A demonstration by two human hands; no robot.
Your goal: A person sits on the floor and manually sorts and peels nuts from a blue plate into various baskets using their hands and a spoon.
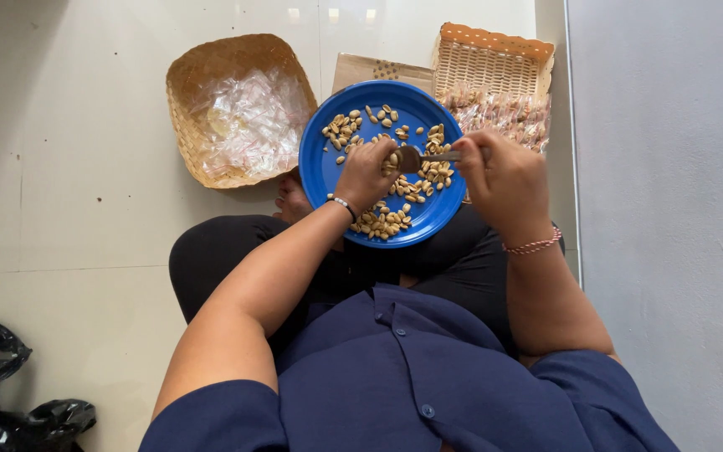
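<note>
blue plate (pixel 321 167) holds peanuts (pixel 387 219); woven basket (pixel 190 84) holds clear bags (pixel 248 121).

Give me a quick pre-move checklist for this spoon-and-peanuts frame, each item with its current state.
1. Right hand grips spoon handle: ok.
2. Spoon bowl over the blue plate: ok.
3. Left hand on the peanuts, beside the spoon bowl: ok.
4. Peanuts all inside the plate rim: ok.
5. Peanuts loaded on the spoon: cannot tell.
6. Woven basket of clear bags beside the plate: ok.
</note>
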